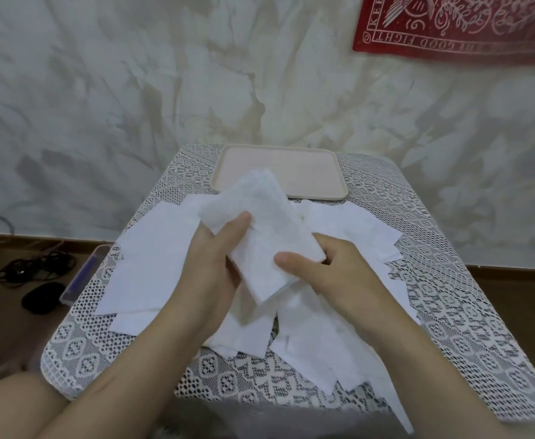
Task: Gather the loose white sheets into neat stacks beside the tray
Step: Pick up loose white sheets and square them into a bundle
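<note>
Loose white sheets (147, 264) sprawl over the lace tablecloth (449, 312). The left hand (215, 264) grips the folded bundle (259, 236) from the side, and the right hand (329, 274) pinches its near end, thumb on top. The tray (316, 175) sits just behind.

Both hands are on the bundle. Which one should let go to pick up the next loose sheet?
Probably the right. The right hand only pinches the near end of the bundle, with loose sheets directly below it, while the left hand wraps the bundle around its middle and could likely hold it alone.
</note>
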Available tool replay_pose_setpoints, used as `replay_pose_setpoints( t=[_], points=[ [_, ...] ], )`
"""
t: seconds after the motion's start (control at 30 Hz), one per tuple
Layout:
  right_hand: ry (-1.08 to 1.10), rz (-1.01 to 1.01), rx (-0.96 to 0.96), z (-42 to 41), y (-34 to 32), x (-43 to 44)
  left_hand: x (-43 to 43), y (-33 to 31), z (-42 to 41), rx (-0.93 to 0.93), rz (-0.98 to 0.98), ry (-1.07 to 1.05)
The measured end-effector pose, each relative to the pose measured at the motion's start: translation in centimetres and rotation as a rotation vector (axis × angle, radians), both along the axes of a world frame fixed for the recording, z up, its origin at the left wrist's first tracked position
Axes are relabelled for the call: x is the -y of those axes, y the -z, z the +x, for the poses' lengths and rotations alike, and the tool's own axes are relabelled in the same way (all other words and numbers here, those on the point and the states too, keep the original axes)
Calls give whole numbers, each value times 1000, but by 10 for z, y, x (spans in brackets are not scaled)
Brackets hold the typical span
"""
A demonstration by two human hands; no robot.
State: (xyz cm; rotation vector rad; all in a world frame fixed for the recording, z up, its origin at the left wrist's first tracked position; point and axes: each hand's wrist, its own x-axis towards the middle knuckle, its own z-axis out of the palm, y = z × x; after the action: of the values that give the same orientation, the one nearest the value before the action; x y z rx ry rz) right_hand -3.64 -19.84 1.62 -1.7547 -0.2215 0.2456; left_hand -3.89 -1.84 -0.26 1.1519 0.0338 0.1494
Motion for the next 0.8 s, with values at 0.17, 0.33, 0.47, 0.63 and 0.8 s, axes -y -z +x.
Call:
replay_pose_setpoints(
  t=[0.17,0.33,0.47,0.63,0.8],
  points=[
    [153,227,172,17,-4,14,-24,4,13,60,283,35],
    [101,-9,285,20,8,22,-25,12,15,106,609,149],
    [44,-123,218,19,21,16,-13,14,13,96,650,184],
    [50,32,239,20,20,20,-4,13,16,59,466,146],
    [-38,-10,220,23,20,25,-3,10,17,103,587,100]
  ],
)
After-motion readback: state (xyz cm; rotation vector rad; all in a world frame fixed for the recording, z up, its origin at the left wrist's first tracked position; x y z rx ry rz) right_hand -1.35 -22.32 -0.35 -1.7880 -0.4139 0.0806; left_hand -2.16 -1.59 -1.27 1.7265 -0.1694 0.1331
